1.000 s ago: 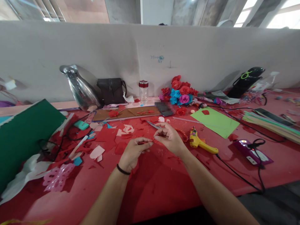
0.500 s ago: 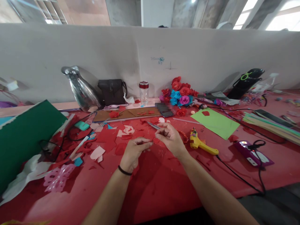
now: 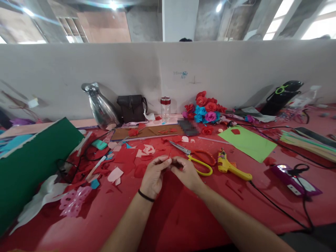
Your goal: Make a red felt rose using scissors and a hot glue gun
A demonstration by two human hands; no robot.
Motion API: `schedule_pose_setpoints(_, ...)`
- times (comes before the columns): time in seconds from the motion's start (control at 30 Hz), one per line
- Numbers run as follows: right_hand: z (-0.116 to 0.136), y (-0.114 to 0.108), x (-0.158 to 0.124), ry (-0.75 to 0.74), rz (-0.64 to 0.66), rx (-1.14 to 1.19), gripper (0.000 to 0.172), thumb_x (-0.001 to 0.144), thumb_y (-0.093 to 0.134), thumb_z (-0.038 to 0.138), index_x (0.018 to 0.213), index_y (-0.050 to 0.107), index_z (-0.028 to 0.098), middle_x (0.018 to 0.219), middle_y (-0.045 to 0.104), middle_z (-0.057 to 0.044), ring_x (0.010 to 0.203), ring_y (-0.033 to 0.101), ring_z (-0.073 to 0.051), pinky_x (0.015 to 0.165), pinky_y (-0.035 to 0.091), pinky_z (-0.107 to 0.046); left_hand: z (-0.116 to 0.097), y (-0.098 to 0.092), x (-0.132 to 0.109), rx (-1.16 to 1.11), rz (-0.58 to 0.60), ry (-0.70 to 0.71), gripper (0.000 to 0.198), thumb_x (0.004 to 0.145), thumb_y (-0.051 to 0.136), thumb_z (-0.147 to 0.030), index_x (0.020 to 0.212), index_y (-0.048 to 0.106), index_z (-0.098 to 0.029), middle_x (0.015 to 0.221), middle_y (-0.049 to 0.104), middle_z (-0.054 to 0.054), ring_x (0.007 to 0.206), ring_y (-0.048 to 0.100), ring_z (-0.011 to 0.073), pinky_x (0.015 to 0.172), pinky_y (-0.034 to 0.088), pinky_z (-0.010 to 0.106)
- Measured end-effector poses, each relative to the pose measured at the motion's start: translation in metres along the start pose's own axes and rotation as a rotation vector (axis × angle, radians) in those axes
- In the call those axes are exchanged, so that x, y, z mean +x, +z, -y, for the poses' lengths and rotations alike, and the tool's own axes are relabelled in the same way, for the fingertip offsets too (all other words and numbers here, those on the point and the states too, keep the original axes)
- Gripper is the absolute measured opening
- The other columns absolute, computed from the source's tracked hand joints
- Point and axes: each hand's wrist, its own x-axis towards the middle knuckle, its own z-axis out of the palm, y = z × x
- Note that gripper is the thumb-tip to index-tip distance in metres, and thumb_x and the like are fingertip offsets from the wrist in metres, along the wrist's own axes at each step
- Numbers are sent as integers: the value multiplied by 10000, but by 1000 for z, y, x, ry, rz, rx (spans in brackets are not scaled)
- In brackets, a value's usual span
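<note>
My left hand (image 3: 154, 175) and my right hand (image 3: 186, 172) meet over the middle of the red table, fingertips pinched together. Between them is a small red paper piece (image 3: 169, 154), of which only a thin edge shows; the fingers hide most of it. Just beyond my right hand lie scissors (image 3: 195, 158) with one red and one yellow handle loop, blades pointing away to the left. To their right rests a yellow hot glue gun (image 3: 232, 167) with a black cord. Pink paper petals (image 3: 115, 174) and red scraps are scattered left of my left hand.
Red, blue and pink paper roses (image 3: 207, 106) are bunched at the back. A glass jar (image 3: 165, 108), a dark bag (image 3: 132, 107) and a steel jug (image 3: 101, 106) stand by the partition. A green board (image 3: 39, 171) leans at left; a purple power strip (image 3: 296, 180) lies right.
My hands have come together at the fingertips, the right one moving down and in. The scissors' handles, mostly behind my right hand before, now show. The view has tilted up and turned slightly left.
</note>
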Motion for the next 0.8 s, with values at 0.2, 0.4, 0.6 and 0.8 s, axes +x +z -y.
schedule_pose_setpoints(0.2,-2,-2,0,3,19,-83,136,771,550,256,757,649,165,709,664,-16,668,581,-153,634,453,-261,1,-2,0,13,60,-20,312,380,851,-180,633,667,-165,615,656,-25,615,579,104,679,450,245)
schedule_pose_setpoints(0.4,-3,-5,0,-3,34,-57,153,762,556,278,704,643,165,691,654,-15,642,561,-149,619,443,-258,-9,-6,-3,295,241,138,208,577,775,-247,757,740,-148,810,695,58,784,589,150,771,428,266)
schedule_pose_setpoints(0.6,0,-6,1,-27,77,-32,136,735,541,241,661,631,170,662,629,2,639,547,-143,636,442,-254,-14,-8,-3,343,248,230,113,549,780,-210,562,682,-157,678,630,15,694,563,133,687,431,257)
schedule_pose_setpoints(0.8,-3,-8,1,-12,90,-53,158,755,540,262,708,661,171,711,667,-18,677,584,-159,662,464,-270,-15,-5,-6,333,208,161,218,493,810,-191,690,720,-169,730,684,21,715,585,138,717,445,267)
